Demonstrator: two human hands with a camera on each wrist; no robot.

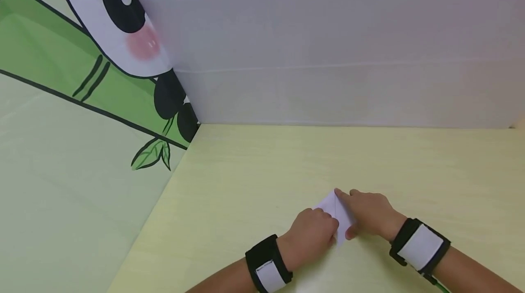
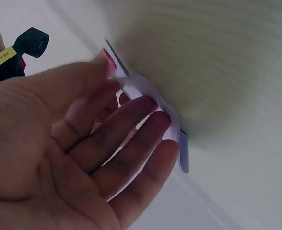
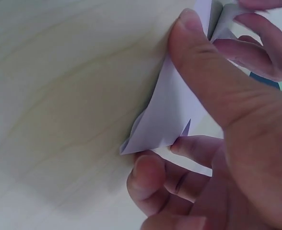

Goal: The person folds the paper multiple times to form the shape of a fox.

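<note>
A small piece of folded white paper lies on the table, with a pointed top and a crease down its middle. My left hand holds its left side with curled fingers. In the left wrist view, thumb and fingers close round a bent part of the paper. The right hand grips the right side, its index finger at the top point and its thumb near the lower edge. In the right wrist view, that thumb lies along the folded paper, with fingertips at a corner. The hands cover parts of the paper.
The pale wooden table extends around both hands. Behind it stands a white cloth backdrop, and a green panel with a cartoon panda print is at the left. Both wrists wear black straps.
</note>
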